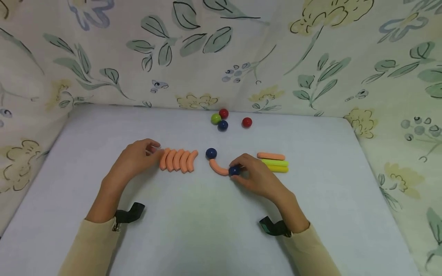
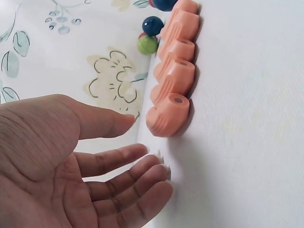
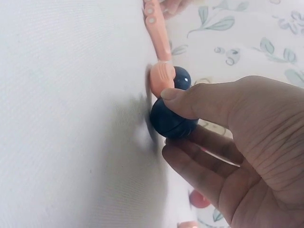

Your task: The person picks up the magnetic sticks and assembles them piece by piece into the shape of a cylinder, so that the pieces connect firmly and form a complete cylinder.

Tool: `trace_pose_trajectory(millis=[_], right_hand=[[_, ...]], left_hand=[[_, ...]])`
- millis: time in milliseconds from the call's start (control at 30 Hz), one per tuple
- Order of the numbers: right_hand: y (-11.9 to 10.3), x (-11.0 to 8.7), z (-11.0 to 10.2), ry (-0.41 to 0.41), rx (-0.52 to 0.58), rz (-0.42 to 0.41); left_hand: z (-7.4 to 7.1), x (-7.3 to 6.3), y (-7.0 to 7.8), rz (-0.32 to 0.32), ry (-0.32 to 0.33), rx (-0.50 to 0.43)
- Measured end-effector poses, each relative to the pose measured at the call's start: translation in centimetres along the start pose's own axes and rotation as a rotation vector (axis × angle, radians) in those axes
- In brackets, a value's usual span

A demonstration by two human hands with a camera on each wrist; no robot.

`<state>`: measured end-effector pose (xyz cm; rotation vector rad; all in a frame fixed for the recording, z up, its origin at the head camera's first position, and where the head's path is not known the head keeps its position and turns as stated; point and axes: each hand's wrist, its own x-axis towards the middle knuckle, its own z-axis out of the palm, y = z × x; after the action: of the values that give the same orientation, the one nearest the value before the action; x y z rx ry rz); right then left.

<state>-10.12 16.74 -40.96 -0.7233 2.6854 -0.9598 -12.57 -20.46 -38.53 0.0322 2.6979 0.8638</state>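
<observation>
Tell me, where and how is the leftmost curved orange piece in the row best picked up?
The leftmost curved orange piece is probably best pinched by its near and far ends, the left hand coming from the left: both ends and that side look free, while the next piece lies close along its right.

My head camera gives me a flat white bench [image 1: 200, 222], with a cream-white floral cloth [image 1: 214, 65] rising behind its far edge and showing along its left and right sides. I see the cloth printed with grey-green leaves [image 1: 186, 16], pale yellow flowers [image 1: 197, 101] and small blue-violet berries [image 1: 236, 73], loosely outlined in dark strokes. Soft, pale light leaves blurred shadows on the white top.
</observation>
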Motion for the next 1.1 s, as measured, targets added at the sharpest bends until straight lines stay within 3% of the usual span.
trace_pose_trajectory(millis=[267, 767, 1100], right_hand=[[0.3, -0.1, -0.6, -0.008, 0.002, -0.028], [0.6, -0.3, -0.7, -0.029, -0.005, -0.005], [0.5, -0.4, -0.7, -0.034, -0.029, -0.016]], left_hand=[[0.8, 0.6, -0.1, -0.003, 0.001, 0.017], [0.9, -0.3, 0.4, -0.035, 0.051, 0.072], [0.7, -0.2, 0.1, -0.048, 0.022, 0.022]])
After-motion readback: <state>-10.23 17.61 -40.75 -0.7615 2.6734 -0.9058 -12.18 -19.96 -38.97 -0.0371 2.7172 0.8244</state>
